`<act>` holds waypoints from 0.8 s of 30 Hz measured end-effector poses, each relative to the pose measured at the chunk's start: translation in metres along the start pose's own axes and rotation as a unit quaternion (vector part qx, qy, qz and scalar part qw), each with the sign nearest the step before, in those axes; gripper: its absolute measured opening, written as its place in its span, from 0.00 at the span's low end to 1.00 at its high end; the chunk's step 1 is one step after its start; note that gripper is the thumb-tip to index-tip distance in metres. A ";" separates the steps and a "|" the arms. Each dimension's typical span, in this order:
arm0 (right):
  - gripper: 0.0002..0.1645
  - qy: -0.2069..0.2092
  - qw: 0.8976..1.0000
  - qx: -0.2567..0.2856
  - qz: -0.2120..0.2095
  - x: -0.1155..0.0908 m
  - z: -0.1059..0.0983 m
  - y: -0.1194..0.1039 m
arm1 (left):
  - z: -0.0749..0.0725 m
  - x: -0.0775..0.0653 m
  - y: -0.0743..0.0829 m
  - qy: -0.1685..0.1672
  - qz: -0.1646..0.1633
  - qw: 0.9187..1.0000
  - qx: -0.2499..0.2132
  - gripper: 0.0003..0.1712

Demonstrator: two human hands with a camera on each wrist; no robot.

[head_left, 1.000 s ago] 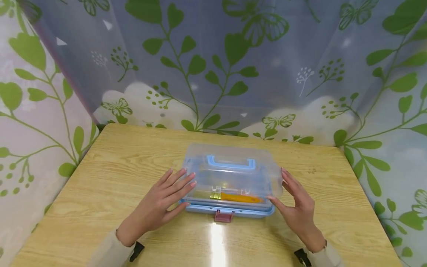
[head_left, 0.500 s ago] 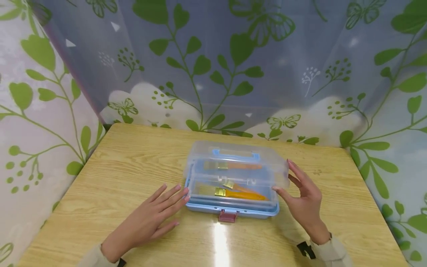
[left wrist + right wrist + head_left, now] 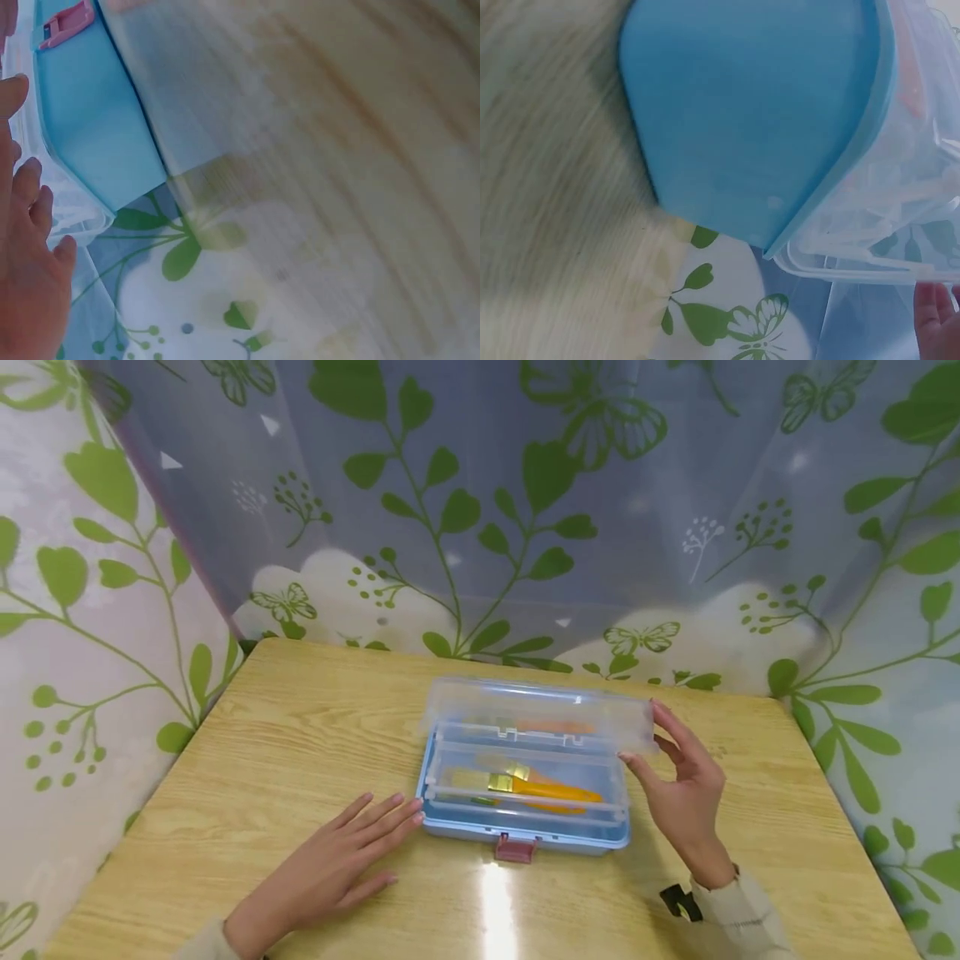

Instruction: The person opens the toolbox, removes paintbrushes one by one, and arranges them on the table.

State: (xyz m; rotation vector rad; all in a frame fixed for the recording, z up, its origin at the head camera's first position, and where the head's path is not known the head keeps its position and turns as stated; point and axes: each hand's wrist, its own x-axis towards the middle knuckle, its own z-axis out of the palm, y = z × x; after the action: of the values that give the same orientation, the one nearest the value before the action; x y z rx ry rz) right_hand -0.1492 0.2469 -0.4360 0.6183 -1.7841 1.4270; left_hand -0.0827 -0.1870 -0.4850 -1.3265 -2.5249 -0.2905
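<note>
A light blue plastic storage box (image 3: 453,836) stands on the table, its clear lid (image 3: 540,700) tilted up toward the back. My right hand (image 3: 688,802) pinches the lid's right edge between thumb and fingers. Inside, a clear tray (image 3: 592,758) bears several flat paintbrushes (image 3: 558,790) with orange handles and gold ferrules. An orange handle also shows faintly through the lid. My left hand (image 3: 337,852) lies palm down with straight fingers, fingertips right at the box's front left corner. A dark pink latch (image 3: 515,849) hangs at the box's front.
The wood-grain table (image 3: 330,718) reaches back to a patterned curtain (image 3: 480,527) with green leaves and butterflies. Similar cloth (image 3: 885,635) hangs at both sides. A bright light reflection (image 3: 497,910) lies on the table in front of the box.
The lid has swung up and back in my right hand, uncovering the tray and brushes. My left hand has left the lid's side and moved down and left.
</note>
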 end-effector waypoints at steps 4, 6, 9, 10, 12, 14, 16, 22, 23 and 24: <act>0.36 0.015 1.000 -0.011 0.013 0.005 0.003 0.002 | 0.003 0.004 0.000 0.000 0.003 1.000 0.010 0.47; 0.36 0.019 1.000 -0.015 0.019 0.007 0.005 0.003 | 0.003 0.006 -0.001 0.003 0.007 1.000 0.015 0.47; 0.36 0.022 0.999 -0.018 0.022 0.010 0.007 0.002 | 0.003 0.007 -0.002 0.007 0.014 1.000 0.018 0.44; 0.35 0.023 0.999 -0.019 0.023 0.011 0.008 0.002 | 0.003 0.007 -0.003 0.007 0.016 1.000 0.017 0.43; 0.36 0.021 0.999 -0.022 0.026 0.013 0.009 0.003 | 0.003 0.007 -0.003 0.006 0.017 1.000 0.014 0.41; 0.37 0.021 0.999 -0.027 0.028 0.015 0.010 0.005 | 0.003 0.008 -0.004 0.005 0.020 1.000 0.012 0.40; 0.37 0.023 0.999 -0.032 0.030 0.017 0.010 0.006 | 0.003 0.009 -0.005 0.005 0.021 1.000 0.010 0.40; 0.37 0.036 0.998 -0.045 0.033 0.023 0.012 0.010 | 0.003 0.012 -0.007 0.005 0.026 1.000 0.012 0.34; 0.36 0.039 0.997 -0.049 0.034 0.024 0.012 0.010 | 0.003 0.012 -0.007 0.004 0.027 1.000 0.012 0.34; 0.36 0.041 0.997 -0.052 0.035 0.025 0.013 0.010 | 0.004 0.012 -0.007 0.005 0.028 1.000 0.012 0.33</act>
State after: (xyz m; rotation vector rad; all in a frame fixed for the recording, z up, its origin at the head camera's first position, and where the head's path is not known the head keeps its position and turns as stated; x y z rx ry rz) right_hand -0.1753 0.2395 -0.4233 0.4412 -1.8168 1.3757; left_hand -0.0957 -0.1802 -0.4845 -1.3798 -2.4714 -0.2530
